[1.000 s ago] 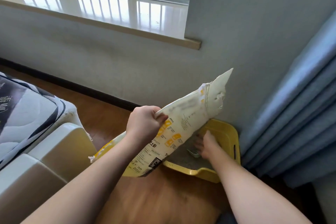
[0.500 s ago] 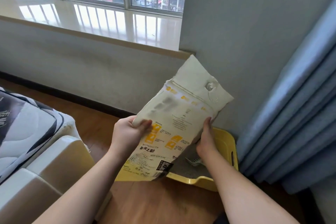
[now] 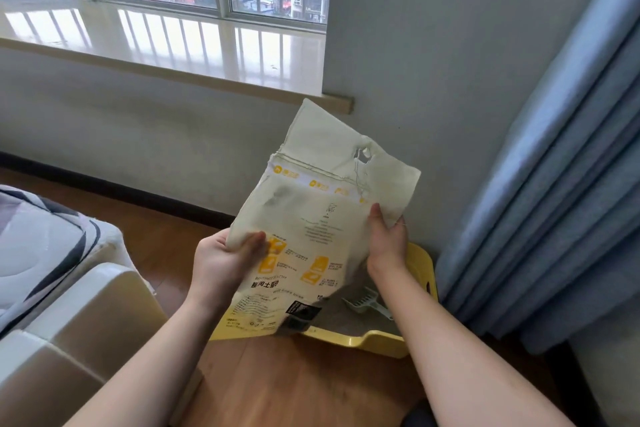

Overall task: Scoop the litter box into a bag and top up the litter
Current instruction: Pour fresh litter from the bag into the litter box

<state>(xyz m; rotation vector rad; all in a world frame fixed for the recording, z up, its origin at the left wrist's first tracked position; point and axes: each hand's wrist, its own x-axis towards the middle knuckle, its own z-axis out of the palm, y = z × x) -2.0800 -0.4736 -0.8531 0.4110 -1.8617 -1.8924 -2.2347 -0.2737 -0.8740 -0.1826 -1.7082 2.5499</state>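
Two hands hold one cream, yellow-printed litter bag (image 3: 311,218) upright above one yellow litter box (image 3: 420,267) on the wood floor: left hand (image 3: 225,262) pinching its left edge, right hand (image 3: 386,241) gripping its right, one pale scoop (image 3: 363,302) inside the box.

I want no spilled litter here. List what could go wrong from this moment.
1. The litter bag is held by its edges in the left hand and right hand; either grip may slip.
2. The scoop lying in the yellow litter box could get buried by poured litter.
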